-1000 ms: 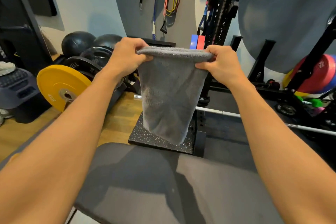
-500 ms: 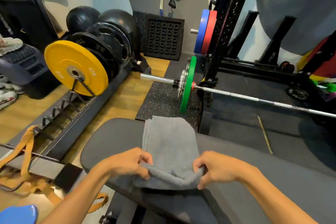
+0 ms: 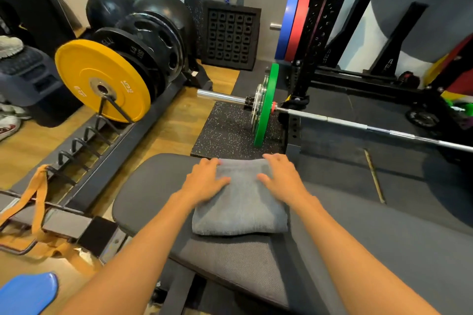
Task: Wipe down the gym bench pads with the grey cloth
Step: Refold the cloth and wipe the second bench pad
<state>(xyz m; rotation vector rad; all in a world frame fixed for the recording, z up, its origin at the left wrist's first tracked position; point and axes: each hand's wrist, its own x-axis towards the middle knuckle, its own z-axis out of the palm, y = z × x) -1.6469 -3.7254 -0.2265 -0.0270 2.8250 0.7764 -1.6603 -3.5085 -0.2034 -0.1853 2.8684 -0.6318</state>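
Grey cloth (image 3: 240,207) folded on bench pad (image 3: 143,194) | left hand (image 3: 204,181), right hand (image 3: 281,178) fingers flat on it

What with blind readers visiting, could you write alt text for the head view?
The left hand and right hand press flat on a folded grey cloth on a dark bench pad; a barbell and yellow plate sit beyond.

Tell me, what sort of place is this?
Probably a small home gym: a yellow 15 kg weight plate sits in a floor rack, a barbell carries a green plate, and a grey cloth lies on a padded bench.
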